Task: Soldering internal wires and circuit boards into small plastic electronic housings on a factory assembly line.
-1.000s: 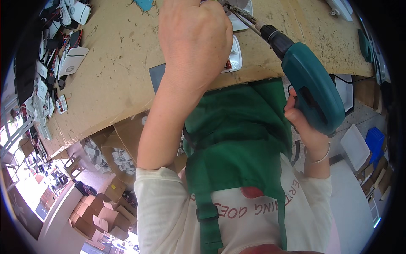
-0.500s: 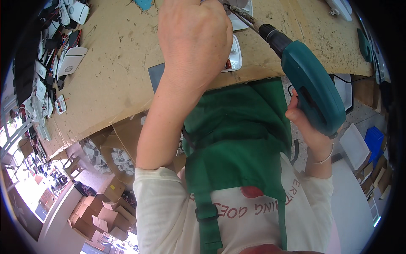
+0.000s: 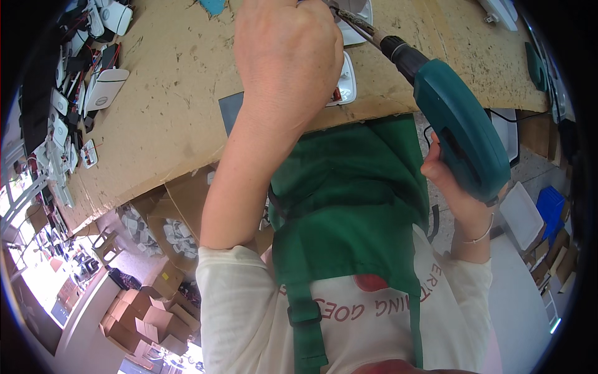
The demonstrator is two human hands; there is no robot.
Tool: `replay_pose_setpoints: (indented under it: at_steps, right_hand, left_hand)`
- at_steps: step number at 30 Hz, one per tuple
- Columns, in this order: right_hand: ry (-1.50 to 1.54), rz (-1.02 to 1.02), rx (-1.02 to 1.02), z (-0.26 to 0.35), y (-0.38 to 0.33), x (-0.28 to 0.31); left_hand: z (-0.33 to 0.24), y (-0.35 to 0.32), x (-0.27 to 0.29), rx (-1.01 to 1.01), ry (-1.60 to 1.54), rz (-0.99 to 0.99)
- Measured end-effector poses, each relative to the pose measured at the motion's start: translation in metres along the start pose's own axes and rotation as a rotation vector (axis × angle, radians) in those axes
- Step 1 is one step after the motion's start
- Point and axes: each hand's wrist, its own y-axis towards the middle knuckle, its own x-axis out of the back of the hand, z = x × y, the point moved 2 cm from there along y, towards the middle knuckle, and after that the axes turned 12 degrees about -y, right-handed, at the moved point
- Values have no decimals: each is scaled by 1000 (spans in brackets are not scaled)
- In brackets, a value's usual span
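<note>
My right hand [image 3: 458,184] is closed round the grip of a teal power drill [image 3: 464,121] with a black chuck. Its long bit [image 3: 361,25] points up and left and ends beside the fingers of my left hand [image 3: 289,59]. That hand is curled over the table; its fingertips, and whatever they hold, are hidden behind the knuckles and cut off by the upper edge. Partly under it lies a white plastic housing [image 3: 351,78] with a small red and dark part inside. Beyond the bit sits another white housing [image 3: 360,31].
White housings with wires [image 3: 106,90] are heaped along the table's left side. A dark flat piece [image 3: 231,112] lies by my left wrist. The brown tabletop [image 3: 168,124] ends in front of my green apron. Cardboard boxes [image 3: 143,318] and a blue bin [image 3: 548,212] stand below.
Almost nothing differs. The drill and my right hand have shifted very slightly; my left hand stays in nearly the same place.
</note>
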Motion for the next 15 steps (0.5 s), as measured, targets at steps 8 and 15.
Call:
replay_pose_setpoints:
  at_steps: [8,15]
  right_hand:
    - [107,-33,-72,-10,-8,5]
    - [146,-37,-113,-6,-8,5]
  left_hand:
    - [-3,3,-5,7,4,-13]
    - [-3,4,-4,-14,-8,-3]
